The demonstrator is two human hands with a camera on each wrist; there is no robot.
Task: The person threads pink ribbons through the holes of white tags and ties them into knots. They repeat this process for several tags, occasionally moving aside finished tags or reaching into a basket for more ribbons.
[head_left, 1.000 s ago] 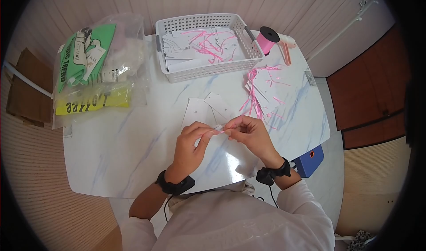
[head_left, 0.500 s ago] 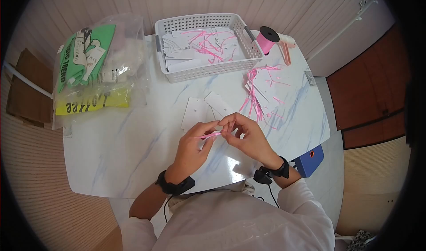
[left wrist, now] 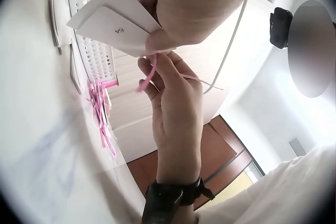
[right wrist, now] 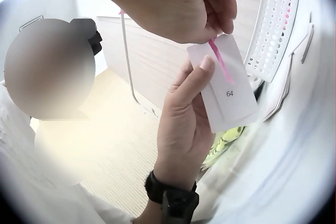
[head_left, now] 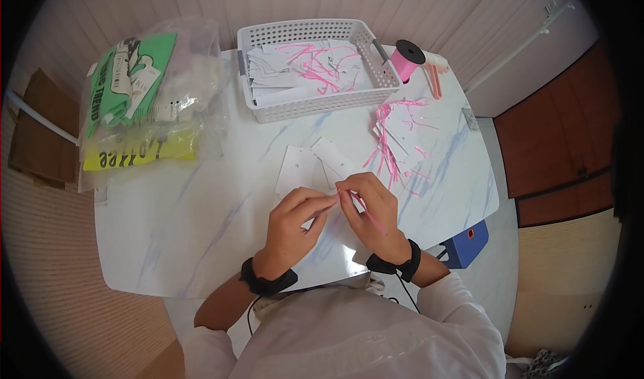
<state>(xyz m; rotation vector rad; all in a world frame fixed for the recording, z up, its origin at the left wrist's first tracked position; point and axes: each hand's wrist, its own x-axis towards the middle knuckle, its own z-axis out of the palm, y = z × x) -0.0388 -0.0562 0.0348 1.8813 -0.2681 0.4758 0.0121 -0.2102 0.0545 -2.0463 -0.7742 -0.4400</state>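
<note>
My left hand (head_left: 292, 225) pinches a white card (right wrist: 229, 111) printed with "64", its thumb flat on the card's face in the right wrist view. At the card's end, the fingertips of my right hand (head_left: 377, 212) pinch a pink ribbon (right wrist: 221, 62). One end of that ribbon hangs over the card's face, and another trails back across the right hand in the head view. From the left wrist side, two card layers (left wrist: 113, 22) show in the left hand's grip. Just beyond the hands, two white cards (head_left: 295, 168) lie on the table.
A white perforated basket (head_left: 322, 102) holds cards and pink ribbons. Right of it stand a pink ribbon spool (head_left: 404, 65) and pink-handled scissors-like tool (head_left: 433, 80). Ribboned cards (head_left: 401, 141) lie in a pile at right. Plastic-bagged goods (head_left: 154, 104) sit at left.
My fingertips have come close together around the card's end. The ribbon, stretched toward the left hand half a second ago, now trails over the right hand. The right wrist has shifted left.
</note>
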